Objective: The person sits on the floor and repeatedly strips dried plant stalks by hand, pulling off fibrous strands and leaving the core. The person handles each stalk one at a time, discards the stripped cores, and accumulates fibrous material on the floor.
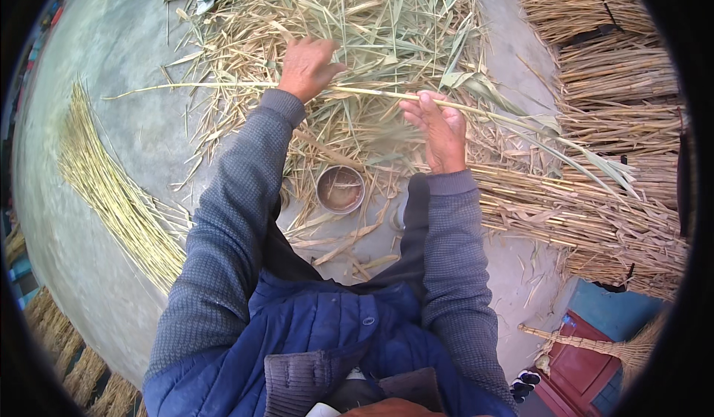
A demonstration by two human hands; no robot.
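Observation:
A long, thin reed stalk runs across in front of me, bare toward the left, with green leaves on its right end. My right hand pinches this stalk near its middle, thumb on top. Over the stalk is my left hand, back up, its thumb standing apart from the fingers. The stalk passes beneath the heel of that hand, and the fingertips are partly hidden. A big heap of dry and green reed leaves lies under and beyond both hands.
A round metal bowl stands between my feet. Peeled yellowish stalks lie on the concrete floor at left. Tied reed bundles are stacked at right, with loose leafy stalks nearer. A straw broom rests over a dark red panel.

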